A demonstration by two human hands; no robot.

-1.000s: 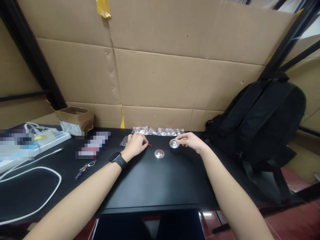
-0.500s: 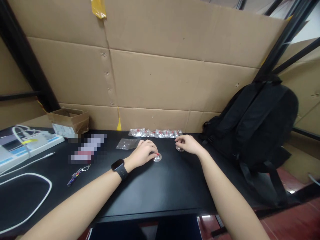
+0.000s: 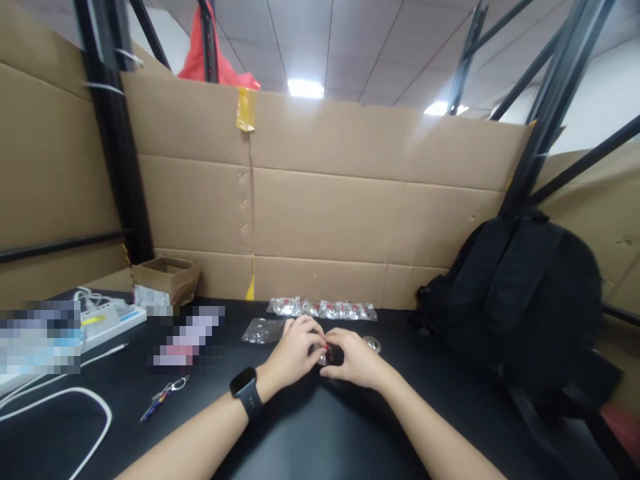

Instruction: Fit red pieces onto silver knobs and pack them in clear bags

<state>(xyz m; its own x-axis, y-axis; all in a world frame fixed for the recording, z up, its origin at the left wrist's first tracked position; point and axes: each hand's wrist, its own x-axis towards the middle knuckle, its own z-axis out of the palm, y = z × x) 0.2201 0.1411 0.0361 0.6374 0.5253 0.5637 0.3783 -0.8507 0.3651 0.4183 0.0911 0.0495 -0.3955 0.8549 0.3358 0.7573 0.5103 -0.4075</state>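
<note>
My left hand (image 3: 303,350), with a dark watch on its wrist, has its fingers closed on a small clear disc with a red part (image 3: 324,355) over the black table (image 3: 300,440). From the right, my right hand (image 3: 353,359) curves round the same disc, thumb and fingers apart, its fingertips near the red part. A second round clear disc (image 3: 373,344) lies on the table just behind my right hand. Beyond the hands runs a row of clear-wrapped pieces with red bits (image 3: 323,309). A clear plastic bag (image 3: 261,330) lies behind my left hand.
A black backpack (image 3: 530,300) stands on the right. At the left are an open cardboard box (image 3: 170,280), a white power strip (image 3: 113,320), white cables (image 3: 95,397), a keychain (image 3: 163,399) and a blurred flat item (image 3: 190,337). Cardboard (image 3: 320,213) walls the back.
The view has tilted up. My right hand has left the disc on the right and moved left to the one at my left hand, so both hands are now together.
</note>
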